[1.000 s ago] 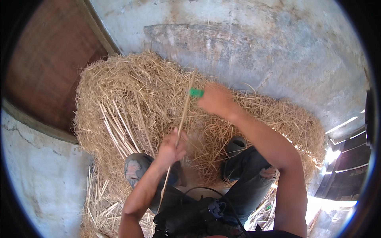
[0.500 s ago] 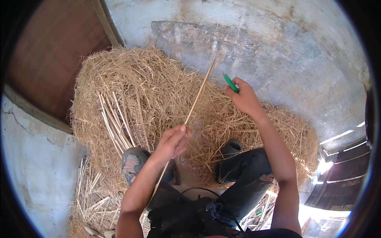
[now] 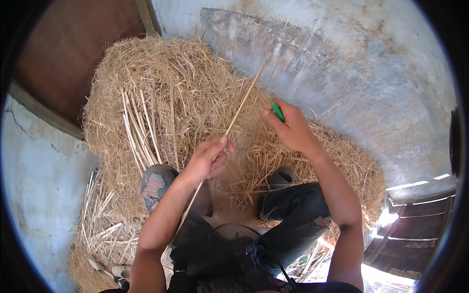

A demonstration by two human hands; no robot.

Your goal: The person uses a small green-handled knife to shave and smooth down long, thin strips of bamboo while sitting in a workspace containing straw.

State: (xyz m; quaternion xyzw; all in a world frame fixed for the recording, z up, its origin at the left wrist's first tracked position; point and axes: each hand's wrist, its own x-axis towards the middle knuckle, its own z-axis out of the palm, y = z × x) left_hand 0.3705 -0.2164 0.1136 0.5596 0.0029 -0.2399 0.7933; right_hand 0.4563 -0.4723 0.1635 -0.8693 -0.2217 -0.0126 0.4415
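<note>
A long, thin pale strip, perhaps bamboo or cane, slants from my lap up toward the far wall. Around its middle, my left hand is closed, thumb on top. My right hand grips a green utility knife to the right of the strip, apart from it; the fingers cover part of the handle, and I cannot make out the blade. Several similar pale strips lie side by side on the straw, just beyond my left knee.
A big straw heap spreads in front of me against a grey, stained wall. A brown panel stands at the far left. Near my right knee is a dark grey, hollow-topped object. More loose strips lie at lower left.
The view has shifted a little, so the straw and wall sit higher. My right hand has turned the knife, and less of it shows. My left hand keeps hold of the strip.
</note>
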